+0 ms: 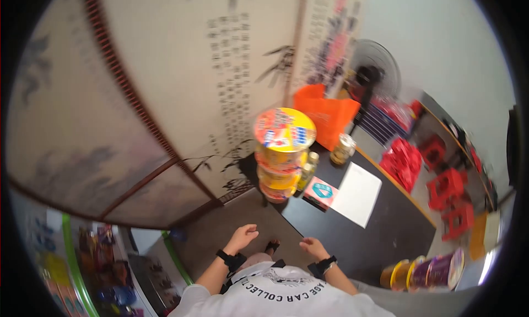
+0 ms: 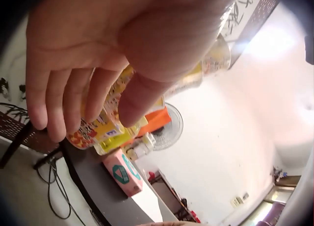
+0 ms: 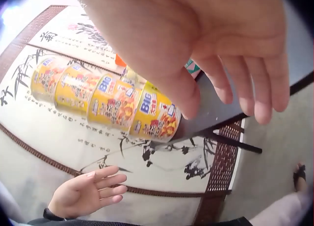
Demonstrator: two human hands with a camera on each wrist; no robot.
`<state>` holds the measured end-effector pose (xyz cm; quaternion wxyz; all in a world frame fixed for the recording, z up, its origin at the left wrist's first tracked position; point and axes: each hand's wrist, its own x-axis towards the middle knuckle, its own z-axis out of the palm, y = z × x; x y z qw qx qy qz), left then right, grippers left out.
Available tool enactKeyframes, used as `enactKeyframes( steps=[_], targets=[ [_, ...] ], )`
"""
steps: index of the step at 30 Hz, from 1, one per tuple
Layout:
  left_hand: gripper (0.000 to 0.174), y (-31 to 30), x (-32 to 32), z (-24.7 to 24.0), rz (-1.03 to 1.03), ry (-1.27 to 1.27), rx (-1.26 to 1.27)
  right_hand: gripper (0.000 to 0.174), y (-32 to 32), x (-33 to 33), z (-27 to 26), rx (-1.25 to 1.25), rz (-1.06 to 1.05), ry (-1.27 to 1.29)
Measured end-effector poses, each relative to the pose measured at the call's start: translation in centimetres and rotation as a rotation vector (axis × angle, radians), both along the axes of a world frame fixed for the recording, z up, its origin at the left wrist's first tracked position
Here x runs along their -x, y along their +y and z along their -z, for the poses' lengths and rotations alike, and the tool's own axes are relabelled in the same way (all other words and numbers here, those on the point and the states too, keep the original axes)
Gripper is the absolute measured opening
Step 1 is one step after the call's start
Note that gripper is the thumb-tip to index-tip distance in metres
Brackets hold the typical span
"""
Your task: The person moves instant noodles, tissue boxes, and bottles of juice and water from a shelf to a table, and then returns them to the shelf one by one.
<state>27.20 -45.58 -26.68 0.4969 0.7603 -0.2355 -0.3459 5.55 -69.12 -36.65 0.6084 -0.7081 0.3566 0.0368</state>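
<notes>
My left hand hovers in front of my body, holding nothing; its fingers are extended and slightly bent in the left wrist view. Opposite it, my right hand is also bare, beside the dark table, with loosely straight fingers in the right wrist view. Ahead of both hands, a tall stack of yellow and orange instant noodle tubs stands at the table's corner. Several tubs show in the right wrist view, apart from the hand. A pink box lies near the stack's base.
Beside the pink box are white paper, a jar, yellow-green bottles and an orange bag. More tubs stand at the near right. A fan and red stools are beyond; a folding screen borders the left.
</notes>
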Motion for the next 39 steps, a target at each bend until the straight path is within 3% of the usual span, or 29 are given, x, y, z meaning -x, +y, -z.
enactKeyframes(
  steps=[2,4,8,12,19,23,26,32,39],
  targets=[
    [0.04,3.0,1.5,0.2,-0.141,-0.001,-0.001,0.047,1.8,-1.1,0.1,0.009,-0.091,-0.019],
    [0.04,5.6,2.8,-0.4,-0.175,-0.019,-0.045,0.045,4.5,-2.8,-4.1,0.121,-0.233,-0.004],
    [0.042,10.3,4.3,0.1,-0.248,-0.039,0.007,0.044,7.2,-6.1,-1.2,0.073,-0.448,-0.005],
    [0.042,14.3,5.6,-1.2,-0.493,-0.09,0.021,0.045,11.3,-9.0,-5.0,0.126,-0.674,0.04],
    [0.04,23.7,7.4,-1.6,-0.725,-0.19,0.083,0.05,18.8,-14.8,-6.0,0.207,-0.9,0.003],
    [0.034,30.0,8.1,-4.7,-0.94,-0.306,0.181,0.047,25.8,-19.2,-5.9,0.222,-1.082,-0.07],
    [0.028,34.8,9.1,-9.5,-1.135,-0.445,0.241,0.042,34.4,-21.6,-11.8,0.266,-1.217,-0.246],
    [0.023,44.1,12.6,-15.6,-1.407,-0.74,0.28,0.036,49.8,-24.2,-20.3,0.102,-1.355,-0.582],
    [0.025,49.3,16.2,-20.3,-1.614,-1.014,0.346,0.03,60.5,-24.2,-25.7,-0.157,-1.452,-0.749]
  ],
)
